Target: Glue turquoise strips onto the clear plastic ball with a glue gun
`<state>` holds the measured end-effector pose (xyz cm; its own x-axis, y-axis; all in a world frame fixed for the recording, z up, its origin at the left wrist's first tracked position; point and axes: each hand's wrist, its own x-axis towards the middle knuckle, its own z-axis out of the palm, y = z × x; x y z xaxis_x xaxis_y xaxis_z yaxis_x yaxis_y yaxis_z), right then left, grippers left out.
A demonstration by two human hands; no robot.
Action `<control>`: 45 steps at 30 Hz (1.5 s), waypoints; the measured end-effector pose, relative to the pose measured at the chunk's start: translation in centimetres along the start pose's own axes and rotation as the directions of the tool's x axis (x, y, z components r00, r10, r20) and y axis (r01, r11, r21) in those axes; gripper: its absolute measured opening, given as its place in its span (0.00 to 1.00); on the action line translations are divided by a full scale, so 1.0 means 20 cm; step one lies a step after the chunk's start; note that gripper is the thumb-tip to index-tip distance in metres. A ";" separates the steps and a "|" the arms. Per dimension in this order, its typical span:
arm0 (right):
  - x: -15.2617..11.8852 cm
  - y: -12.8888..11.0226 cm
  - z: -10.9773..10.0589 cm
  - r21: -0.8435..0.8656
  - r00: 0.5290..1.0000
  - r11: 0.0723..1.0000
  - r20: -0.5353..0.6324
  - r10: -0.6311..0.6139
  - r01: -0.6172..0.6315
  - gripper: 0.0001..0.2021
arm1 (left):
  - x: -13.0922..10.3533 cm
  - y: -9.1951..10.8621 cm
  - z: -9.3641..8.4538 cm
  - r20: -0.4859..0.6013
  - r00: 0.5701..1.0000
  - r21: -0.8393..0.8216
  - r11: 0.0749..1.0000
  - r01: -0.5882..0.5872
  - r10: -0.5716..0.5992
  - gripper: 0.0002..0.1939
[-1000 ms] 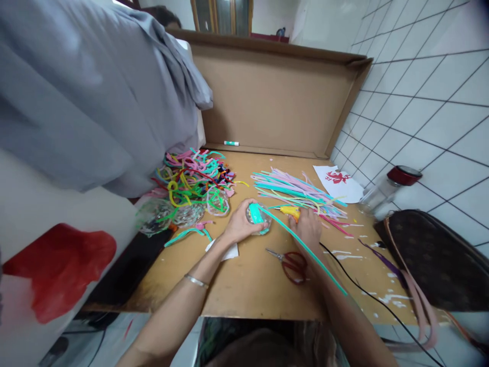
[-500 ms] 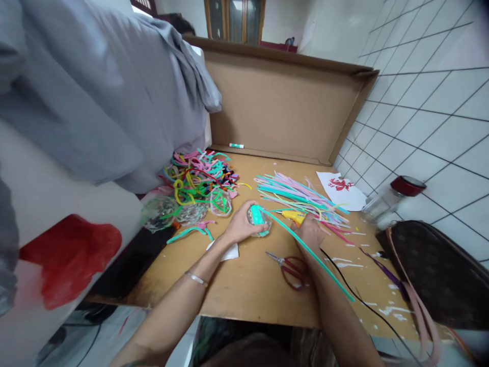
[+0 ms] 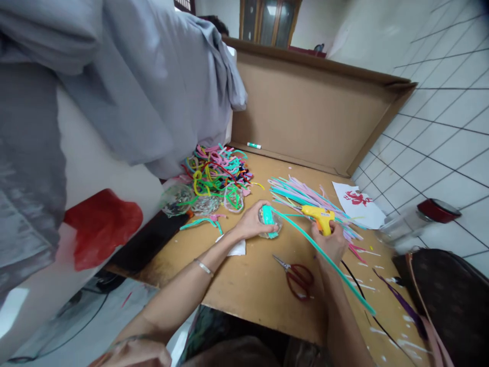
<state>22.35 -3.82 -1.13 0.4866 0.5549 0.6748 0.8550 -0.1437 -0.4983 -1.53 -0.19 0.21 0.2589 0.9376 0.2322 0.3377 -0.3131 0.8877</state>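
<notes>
My left hand (image 3: 252,222) is closed around a small clear round container (image 3: 275,227) with turquoise pipe cleaner wrapped over its side. A long turquoise pipe cleaner (image 3: 324,251) trails from it down to the right, passing over my right forearm. In my right hand (image 3: 331,241) is a yellow hot glue gun (image 3: 320,214), gripped by its handle, its nozzle pointing left toward the container but apart from it. Red-handled scissors (image 3: 298,278) lie on the table between my forearms. Behind the glue gun spreads a bundle of pastel pipe cleaners (image 3: 298,189).
A tangled heap of coloured pipe cleaners (image 3: 214,171) lies at back left, with clear plastic pieces (image 3: 178,199) before it. On the right stand a clear bottle with a red lid (image 3: 437,210) and a brown bag (image 3: 446,300). A cardboard panel (image 3: 298,107) rises behind the table (image 3: 260,295).
My right hand has lifted the yellow glue gun off the table beside the pipe cleaners, and it now shows upright in my grip. The view has swung slightly left. My left hand keeps its hold.
</notes>
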 end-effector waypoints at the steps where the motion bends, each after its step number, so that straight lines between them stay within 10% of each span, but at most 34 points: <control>1: 0.00 0.00 0.00 -0.007 1.000 1.000 0.001 -0.029 0.029 0.23 | 0.00 0.00 0.00 0.001 1.000 -0.001 1.000 -0.004 0.004 0.37; 20: -0.04 -0.02 0.01 0.058 0.901 0.900 -0.081 -0.427 0.432 0.15 | 0.00 0.01 0.00 0.005 1.000 0.025 1.000 -0.018 0.018 0.39; 45: -0.04 -0.07 -0.07 0.060 0.923 0.923 0.043 -0.382 0.379 0.14 | -0.01 0.03 0.01 0.032 0.998 0.060 0.997 -0.054 0.052 0.37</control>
<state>21.01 -5.27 -0.31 0.1151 0.6027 0.7896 0.9631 0.1270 -0.2373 -1.21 -0.62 0.72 0.3048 0.9147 0.2655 0.3765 -0.3718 0.8485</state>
